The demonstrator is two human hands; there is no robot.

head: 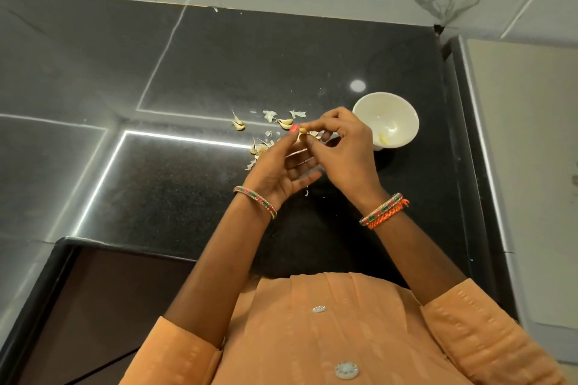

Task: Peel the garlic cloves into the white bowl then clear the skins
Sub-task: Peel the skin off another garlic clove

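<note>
Head view: the left hand (275,166) and right hand (347,147) both pinch one garlic clove (302,131) above the tabletop (156,184), beside the white bowl (403,116).

Risk: torn skin may drop into the bowl, which sits close by.

Room: the tabletop's near edge lies well behind the wrists; skins (269,116) litter the left side.

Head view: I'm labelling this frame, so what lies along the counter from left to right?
Lone unpeeled garlic clove → left hand → right hand, both hands holding a clove being peeled → white bowl.
</note>
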